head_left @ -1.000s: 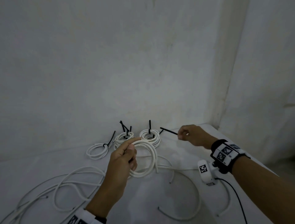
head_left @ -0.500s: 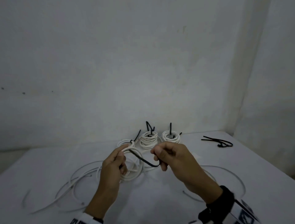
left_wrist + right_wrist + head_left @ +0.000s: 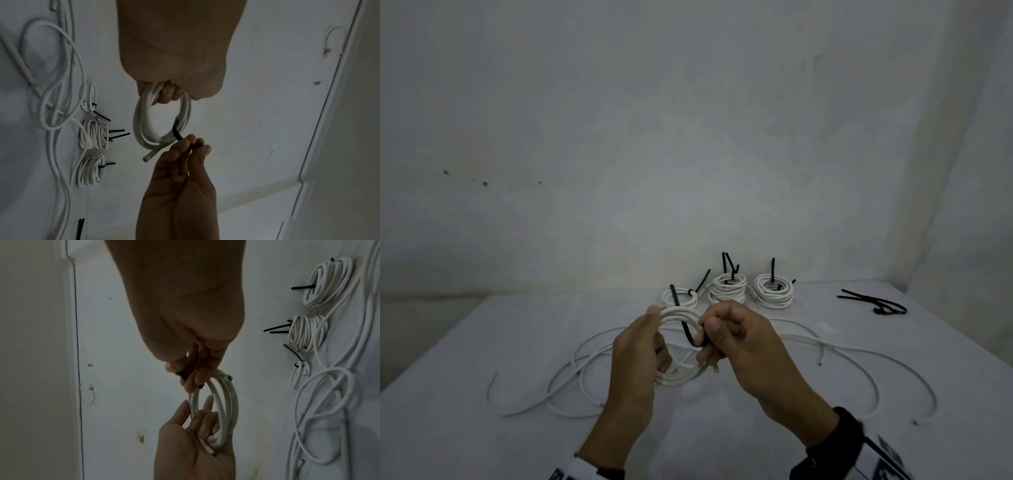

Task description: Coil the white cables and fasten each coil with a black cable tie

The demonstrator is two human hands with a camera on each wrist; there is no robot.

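Note:
My left hand (image 3: 645, 342) grips a small coil of white cable (image 3: 678, 312) held up over the white table (image 3: 465, 359); in the left wrist view the fingers (image 3: 166, 93) curl round the coil (image 3: 141, 125). A black cable tie (image 3: 686, 329) passes through the coil's ring. My right hand (image 3: 717, 337) pinches the tie (image 3: 177, 134) just right of the coil, thumb against fingertips. In the right wrist view the tie (image 3: 183, 376) shows between the pinching fingers, with the coil (image 3: 226, 402) hanging below. One cable end (image 3: 147, 158) sticks out of the coil.
Three tied coils (image 3: 679, 297) (image 3: 726, 289) (image 3: 773, 290) with black tie tails stand at the back by the wall. Spare black ties (image 3: 876, 303) lie at the right. Loose white cables (image 3: 582, 373) (image 3: 866, 359) sprawl across the table on both sides.
My right hand brought a black tie from the right, threaded it through the coil, and now pinches it close against the coil. The left hand lifted the coil slightly.

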